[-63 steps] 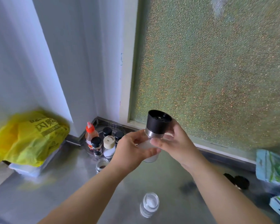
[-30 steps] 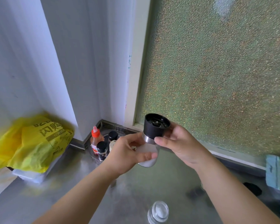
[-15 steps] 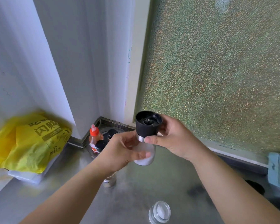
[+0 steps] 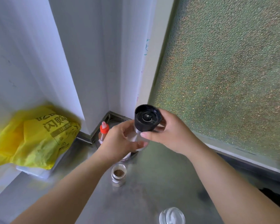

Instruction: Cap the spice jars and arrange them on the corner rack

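I hold a grinder jar in the air above the steel counter. My left hand (image 4: 120, 141) grips its clear glass body (image 4: 136, 137). My right hand (image 4: 170, 135) is wrapped round its black grinder top (image 4: 147, 118), which tilts toward me. Under my hands the corner rack (image 4: 118, 121) is mostly hidden; an orange-capped bottle (image 4: 103, 130) stands on it. An uncapped jar of brown spice (image 4: 119, 175) stands on the counter in front of the rack. A clear jar (image 4: 172, 216) with white contents stands at the bottom edge.
A yellow plastic bag (image 4: 34, 136) lies over a white box at the left. White wall panels meet in the corner behind the rack. A frosted green window fills the right side. A dark object (image 4: 272, 195) lies at the far right on the counter.
The grinder and both hands have drifted left toward the corner. The black top now tilts more toward me, and my hands now cover most of the rack's jars.
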`<state>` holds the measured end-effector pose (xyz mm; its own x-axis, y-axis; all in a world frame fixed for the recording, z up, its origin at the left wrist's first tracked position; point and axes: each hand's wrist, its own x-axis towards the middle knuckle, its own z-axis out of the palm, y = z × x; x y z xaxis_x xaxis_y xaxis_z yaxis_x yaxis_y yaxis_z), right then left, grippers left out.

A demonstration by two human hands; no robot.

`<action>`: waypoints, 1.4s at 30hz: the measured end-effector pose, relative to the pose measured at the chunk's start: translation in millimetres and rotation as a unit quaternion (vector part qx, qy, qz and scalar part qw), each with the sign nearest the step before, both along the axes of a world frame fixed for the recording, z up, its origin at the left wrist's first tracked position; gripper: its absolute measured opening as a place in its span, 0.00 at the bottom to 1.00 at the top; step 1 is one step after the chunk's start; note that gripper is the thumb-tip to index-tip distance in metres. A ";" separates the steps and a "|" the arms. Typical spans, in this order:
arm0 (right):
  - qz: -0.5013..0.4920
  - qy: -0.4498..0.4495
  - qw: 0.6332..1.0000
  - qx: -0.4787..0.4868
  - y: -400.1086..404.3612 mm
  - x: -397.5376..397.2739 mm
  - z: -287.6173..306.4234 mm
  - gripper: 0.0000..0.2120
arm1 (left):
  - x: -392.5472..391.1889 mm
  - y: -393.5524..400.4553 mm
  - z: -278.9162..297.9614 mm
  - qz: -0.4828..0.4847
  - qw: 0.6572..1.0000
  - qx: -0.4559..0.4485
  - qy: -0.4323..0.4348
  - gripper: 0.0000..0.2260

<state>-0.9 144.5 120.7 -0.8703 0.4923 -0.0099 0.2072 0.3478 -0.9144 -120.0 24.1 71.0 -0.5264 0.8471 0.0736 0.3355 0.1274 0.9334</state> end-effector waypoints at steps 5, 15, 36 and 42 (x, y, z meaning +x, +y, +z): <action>-0.011 0.024 0.998 0.058 10.2 -53.9 17.9 0.22 | -49.9 11.4 15.5 0.035 0.993 -0.021 0.113 0.28; -0.013 -0.086 0.993 0.082 36.0 -158.4 -59.7 0.25 | -122.4 -12.6 -2.5 0.097 0.977 -0.050 0.184 0.20; 0.034 -0.187 0.981 0.040 37.3 -152.0 -108.9 0.28 | -96.5 -37.2 -5.1 0.095 0.982 -0.040 0.161 0.12; -0.027 -0.123 0.990 0.062 24.3 -61.1 -79.3 0.22 | -37.3 -27.0 -16.1 -0.013 0.990 -0.019 0.141 0.12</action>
